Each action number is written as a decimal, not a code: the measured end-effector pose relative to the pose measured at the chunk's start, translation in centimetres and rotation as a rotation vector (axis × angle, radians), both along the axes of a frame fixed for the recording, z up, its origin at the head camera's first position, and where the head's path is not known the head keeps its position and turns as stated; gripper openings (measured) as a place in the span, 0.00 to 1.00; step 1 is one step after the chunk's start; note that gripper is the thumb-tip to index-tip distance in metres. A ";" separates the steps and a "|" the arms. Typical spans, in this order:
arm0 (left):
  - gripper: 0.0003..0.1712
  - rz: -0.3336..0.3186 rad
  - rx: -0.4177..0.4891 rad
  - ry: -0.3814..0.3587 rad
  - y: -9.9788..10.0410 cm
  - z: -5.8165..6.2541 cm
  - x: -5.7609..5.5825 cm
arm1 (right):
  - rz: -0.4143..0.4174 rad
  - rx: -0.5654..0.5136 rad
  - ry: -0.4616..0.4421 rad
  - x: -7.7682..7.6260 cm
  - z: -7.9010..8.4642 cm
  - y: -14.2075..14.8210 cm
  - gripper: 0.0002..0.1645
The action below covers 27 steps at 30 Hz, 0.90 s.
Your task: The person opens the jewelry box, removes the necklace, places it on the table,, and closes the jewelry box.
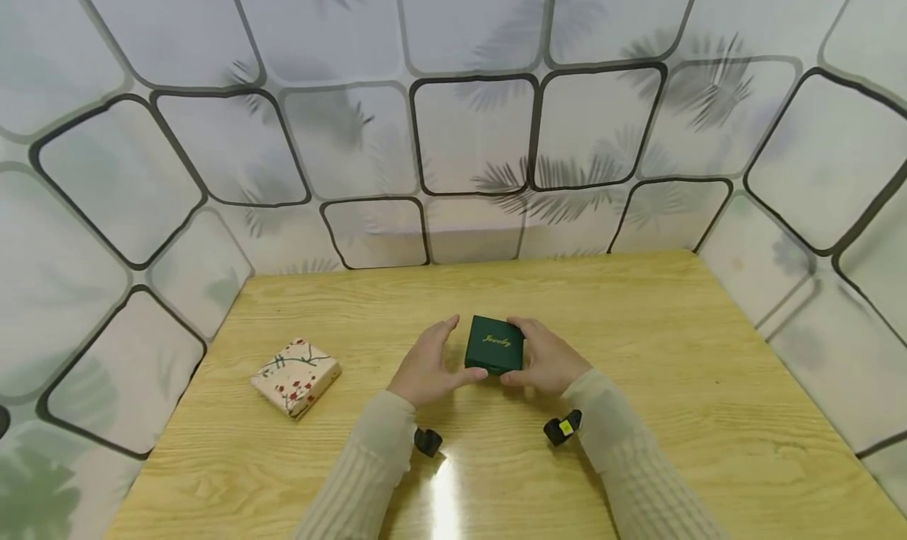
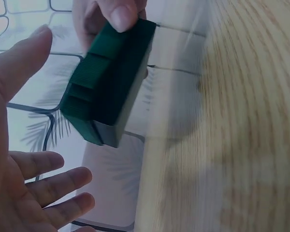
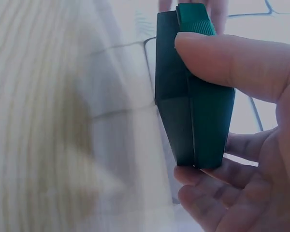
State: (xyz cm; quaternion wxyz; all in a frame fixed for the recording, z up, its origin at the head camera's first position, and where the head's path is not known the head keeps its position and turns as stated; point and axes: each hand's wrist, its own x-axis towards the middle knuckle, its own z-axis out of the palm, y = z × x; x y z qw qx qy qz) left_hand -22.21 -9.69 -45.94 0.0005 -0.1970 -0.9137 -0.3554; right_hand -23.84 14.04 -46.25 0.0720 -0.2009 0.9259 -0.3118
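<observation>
A dark green jewelry box (image 1: 494,343) with gold "Jewelry" lettering on its lid is held over the middle of the table. My right hand (image 1: 547,359) grips it by the right side, thumb on the near edge and fingers behind. In the right wrist view the box (image 3: 210,125) shows a closed seam, and the thumb (image 3: 227,60) presses beside a ribbed green strip. My left hand (image 1: 428,368) is spread at the box's left side, its thumb tip close to the front corner. The left wrist view shows those fingers (image 2: 58,188) extended, apart from the box (image 2: 99,82).
A cream box (image 1: 296,379) with red blossoms and green branches lies on the wooden table (image 1: 673,351) to the left. Patterned fabric (image 1: 475,138) encloses the table's back and sides. A dark wrist-camera mount (image 1: 428,442) sits below the left wrist, another (image 1: 563,428) below the right.
</observation>
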 end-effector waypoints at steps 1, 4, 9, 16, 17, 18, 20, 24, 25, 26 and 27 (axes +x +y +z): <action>0.61 -0.003 -0.002 -0.007 0.0 0.0 0.0 | 0.009 -0.014 0.001 0.0 0.1 0.0 0.60; 0.63 -0.017 -0.011 -0.011 -0.1 -0.1 -0.1 | 0.028 -0.044 -0.002 0.1 0.5 0.0 0.61; 0.65 -0.037 -0.009 -0.024 -0.3 -0.1 -0.1 | 0.063 -0.091 -0.007 0.3 0.9 0.0 0.60; 0.68 -0.054 -0.003 -0.043 -0.6 0.0 -0.2 | 0.152 -0.185 -0.012 0.3 1.0 -0.2 0.58; 0.68 -0.055 -0.003 -0.045 -0.6 -0.1 -0.2 | 0.166 -0.193 -0.012 0.3 1.0 -0.2 0.58; 0.68 -0.055 -0.001 -0.045 -0.6 -0.1 -0.2 | 0.178 -0.201 -0.012 0.3 1.0 -0.2 0.58; 0.68 -0.063 0.007 -0.045 -0.6 -0.1 -0.2 | 0.194 -0.205 -0.015 0.3 1.0 -0.2 0.58; 0.65 -0.072 0.029 -0.051 -0.5 -0.2 -0.2 | 0.188 -0.200 -0.028 0.4 1.0 -0.2 0.58; 0.65 -0.072 0.036 -0.052 -0.5 -0.2 -0.2 | 0.186 -0.200 -0.030 0.4 1.0 -0.2 0.57; 0.64 -0.069 0.042 -0.057 -0.5 -0.2 -0.2 | 0.187 -0.200 -0.028 0.3 0.9 -0.2 0.57; 0.63 -0.072 0.049 -0.059 -0.5 -0.2 -0.2 | 0.190 -0.203 -0.029 0.3 0.9 -0.2 0.57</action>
